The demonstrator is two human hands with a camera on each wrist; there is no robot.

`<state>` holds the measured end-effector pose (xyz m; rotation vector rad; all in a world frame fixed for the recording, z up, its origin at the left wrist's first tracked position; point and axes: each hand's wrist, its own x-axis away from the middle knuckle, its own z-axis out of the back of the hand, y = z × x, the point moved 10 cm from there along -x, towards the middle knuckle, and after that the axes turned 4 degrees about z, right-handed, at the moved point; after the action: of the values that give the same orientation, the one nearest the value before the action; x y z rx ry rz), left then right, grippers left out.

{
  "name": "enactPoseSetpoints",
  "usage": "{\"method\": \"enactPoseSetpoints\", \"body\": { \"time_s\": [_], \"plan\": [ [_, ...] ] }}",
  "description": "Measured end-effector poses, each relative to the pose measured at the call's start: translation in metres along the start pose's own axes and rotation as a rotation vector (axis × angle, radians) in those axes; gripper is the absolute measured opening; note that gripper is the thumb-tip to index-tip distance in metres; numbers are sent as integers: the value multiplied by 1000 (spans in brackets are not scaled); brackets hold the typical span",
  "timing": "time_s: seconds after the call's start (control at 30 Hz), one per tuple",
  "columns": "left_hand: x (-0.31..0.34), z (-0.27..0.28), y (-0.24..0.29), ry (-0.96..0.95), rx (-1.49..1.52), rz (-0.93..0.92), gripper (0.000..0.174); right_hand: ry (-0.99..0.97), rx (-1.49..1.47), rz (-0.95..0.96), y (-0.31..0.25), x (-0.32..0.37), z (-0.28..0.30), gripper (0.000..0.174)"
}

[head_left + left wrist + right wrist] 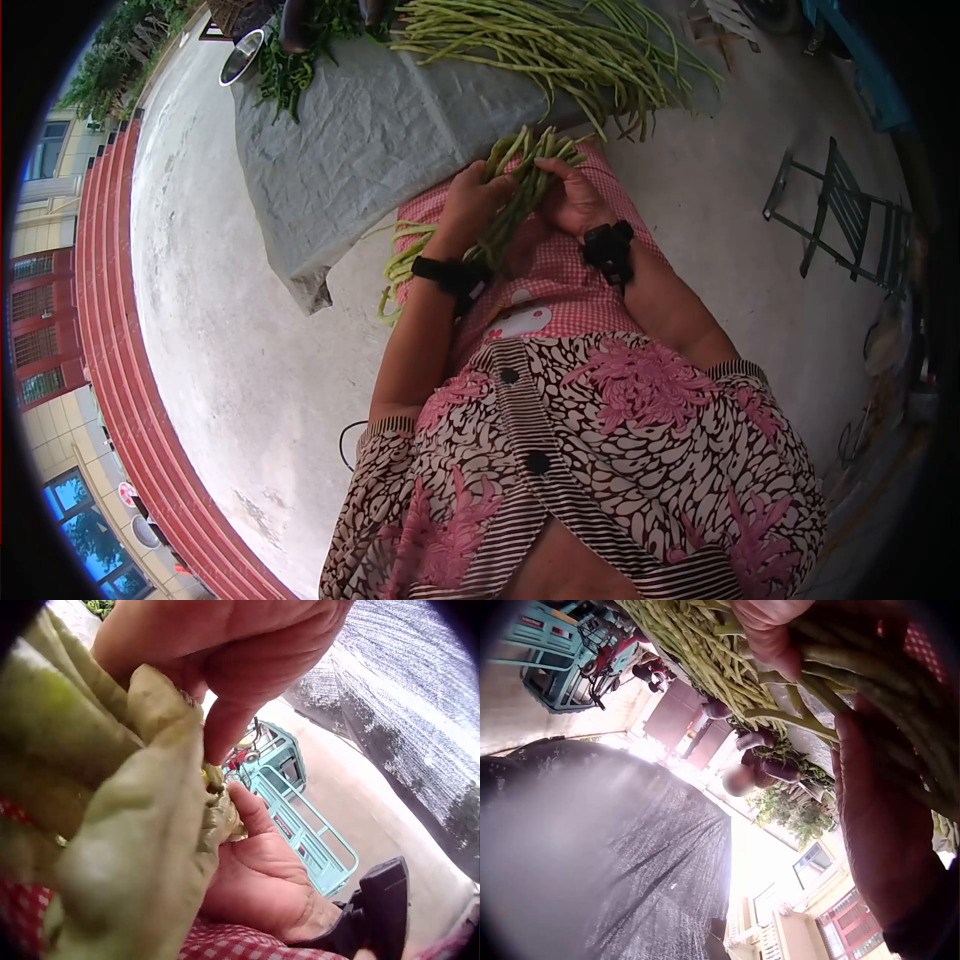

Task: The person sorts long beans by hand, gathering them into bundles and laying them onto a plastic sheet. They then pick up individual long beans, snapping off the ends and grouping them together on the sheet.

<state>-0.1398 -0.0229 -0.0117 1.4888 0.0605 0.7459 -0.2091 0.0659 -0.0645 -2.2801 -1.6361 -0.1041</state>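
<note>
A bunch of long green beans (515, 205) lies across the lap, over a pink checked apron (560, 270). My left hand (474, 203) grips the bunch from the left side, with bean ends trailing below its wrist. Opposite it, my right hand (578, 197) holds the upper part of the same bunch, thumb laid along the beans. In the left wrist view, pale beans (150, 817) fill the near left, between the two hands. The right wrist view has the beans (885, 697) running past both hands in shadow.
Ahead, a grey sheet (340, 150) bears a large pile of long beans (540, 45), leafy greens and dark eggplants (296, 25). A metal bowl (242, 57) stands at its left corner. A green folding chair (845, 210) is on the right; a teal cart (300, 825) is farther off.
</note>
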Motion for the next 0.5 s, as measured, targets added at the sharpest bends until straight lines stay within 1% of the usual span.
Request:
{"method": "enactPoseSetpoints", "body": {
  "time_s": [0.07,0.2,0.23,0.3,0.33,0.43,0.5],
  "plan": [
    [-3,0,-6,-15,104,-20,22,-18,24,-9,1,0,-2,30],
    [12,-7,12,-74,323,31,19,-58,95,17,-3,8,-23,30],
    [16,-9,16,-94,376,53,19,-29,86,25,-3,7,-19,28],
    [15,-4,11,-62,437,88,21,26,68,40,-4,5,-9,26],
    [14,-2,7,-46,467,105,22,18,53,29,-2,3,-5,25],
    [5,7,-3,-32,541,102,20,4,32,9,-1,1,-1,24],
    [6,14,-6,47,411,91,19,9,50,9,-2,2,-1,22]
  ]
}}
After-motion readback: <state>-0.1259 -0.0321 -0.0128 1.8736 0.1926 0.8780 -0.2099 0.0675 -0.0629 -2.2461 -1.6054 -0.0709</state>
